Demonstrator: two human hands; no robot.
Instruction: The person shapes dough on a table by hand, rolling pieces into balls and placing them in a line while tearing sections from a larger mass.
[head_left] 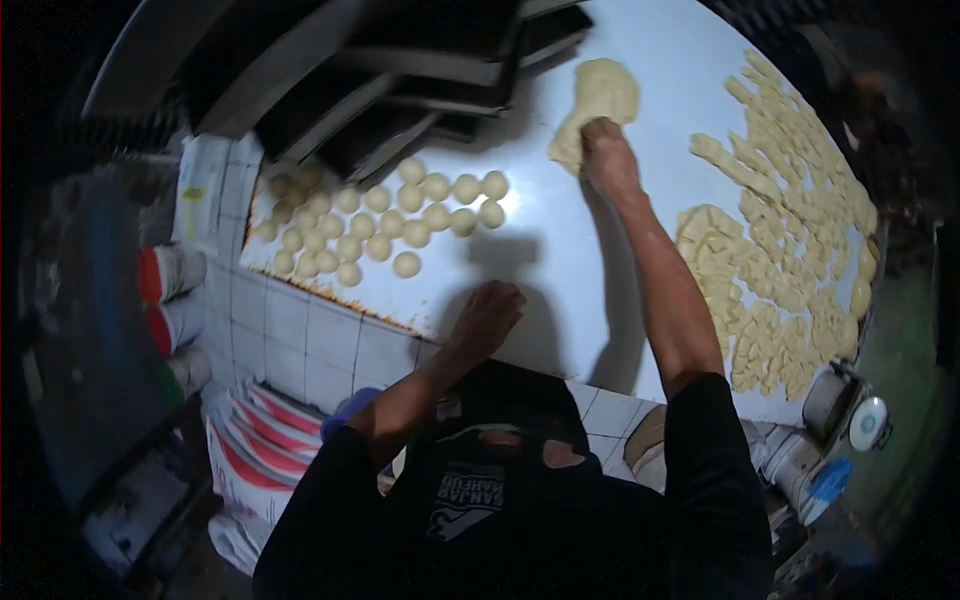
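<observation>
My right hand (pixel 608 160) reaches to the far middle of the white table, its fingers closed on the near end of a large, smooth lump of pale dough (pixel 607 92). The lump is wide at the far end and narrows toward the hand. My left hand (pixel 488 318) rests at the table's near edge with fingers loosely bent and a little apart; nothing shows in it, though its palm side is hidden. Several round dough balls (pixel 378 248) lie in loose rows to its left and beyond.
Many flattened and cut dough pieces (pixel 790 230) cover the right side of the white table (pixel 550 260). Dark metal trays (pixel 400 110) are stacked at the far left. Buckets with red rims (pixel 175 275) and red-and-white sacks (pixel 265 440) stand left; containers (pixel 800 465) stand lower right.
</observation>
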